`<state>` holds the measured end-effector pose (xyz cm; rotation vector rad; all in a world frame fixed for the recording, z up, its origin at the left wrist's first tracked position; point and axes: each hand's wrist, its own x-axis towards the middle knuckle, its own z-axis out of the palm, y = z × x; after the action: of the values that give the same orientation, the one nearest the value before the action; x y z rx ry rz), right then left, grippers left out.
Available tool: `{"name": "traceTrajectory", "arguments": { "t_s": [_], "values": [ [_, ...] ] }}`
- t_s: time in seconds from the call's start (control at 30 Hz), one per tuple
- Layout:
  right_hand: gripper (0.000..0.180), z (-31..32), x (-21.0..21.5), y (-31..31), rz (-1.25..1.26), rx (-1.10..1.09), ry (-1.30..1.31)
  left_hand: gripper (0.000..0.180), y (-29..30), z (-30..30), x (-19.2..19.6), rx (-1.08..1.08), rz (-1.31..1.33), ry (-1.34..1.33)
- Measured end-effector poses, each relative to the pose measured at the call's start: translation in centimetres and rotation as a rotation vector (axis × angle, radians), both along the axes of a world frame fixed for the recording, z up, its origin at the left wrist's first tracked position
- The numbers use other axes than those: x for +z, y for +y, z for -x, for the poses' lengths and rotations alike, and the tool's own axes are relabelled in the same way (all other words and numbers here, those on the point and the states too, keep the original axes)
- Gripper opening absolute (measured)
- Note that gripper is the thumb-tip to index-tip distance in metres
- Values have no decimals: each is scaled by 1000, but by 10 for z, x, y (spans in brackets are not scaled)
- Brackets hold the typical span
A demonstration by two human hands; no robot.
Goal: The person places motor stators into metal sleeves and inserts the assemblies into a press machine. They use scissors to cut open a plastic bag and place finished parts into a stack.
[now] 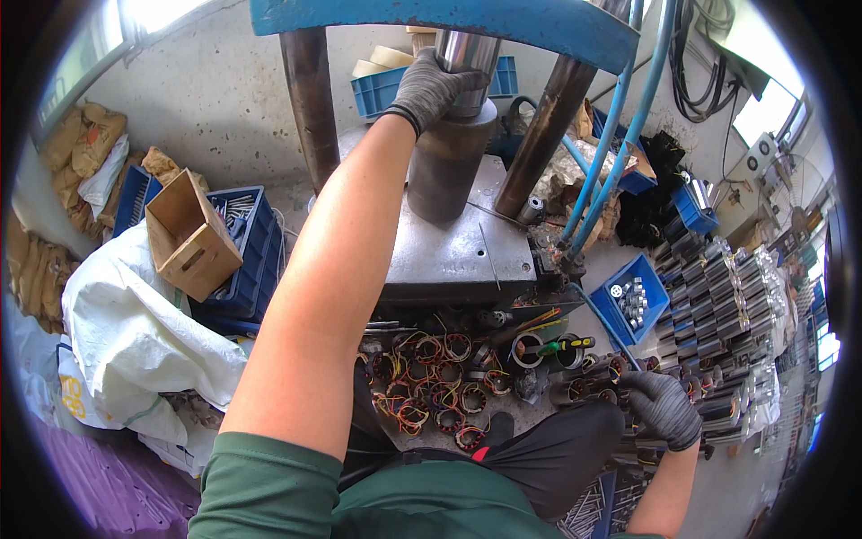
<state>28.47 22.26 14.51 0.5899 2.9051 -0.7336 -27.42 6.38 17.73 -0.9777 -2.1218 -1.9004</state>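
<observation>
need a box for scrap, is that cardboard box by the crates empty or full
Cannot tell: the box lies tipped, flaps open, its inside hidden.

Both gloves (429,85) are dark grey knit. The press frame (449,22) and hoses (611,135) are blue, the cylinder (449,162) dull grey. Far crates (242,242) are blue, the box (184,235) brown, the sacks (135,332) white. The near coils (431,386) show red, yellow and orange wires.

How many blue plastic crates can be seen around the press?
5, perhaps more hidden. One crate behind the press, under the left hand; one left, beside the cardboard box; one with metal parts right; two more farther right.
</observation>
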Motion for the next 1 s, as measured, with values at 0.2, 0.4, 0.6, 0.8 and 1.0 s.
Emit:
{"name": "traceTrajectory", "arguments": {
  "t_s": [0.2,0.4,0.6,0.8,1.0],
  "values": [
    [34,-5,-8,9,-40,128,0,86,1,3,-3,-46,-19,-25],
    [32,-5,-7,10,57,-93,154,85,0,1,-2,-14,-8,-12],
    [33,1,4,7,170,-153,-23,86,-5,-3,2,5,26,-23],
    [31,-3,-2,9,-46,56,-46,86,0,-3,2,-10,9,-28],
    [34,2,5,7,63,-105,101,86,0,1,-1,-27,1,-28]
  ]
}}
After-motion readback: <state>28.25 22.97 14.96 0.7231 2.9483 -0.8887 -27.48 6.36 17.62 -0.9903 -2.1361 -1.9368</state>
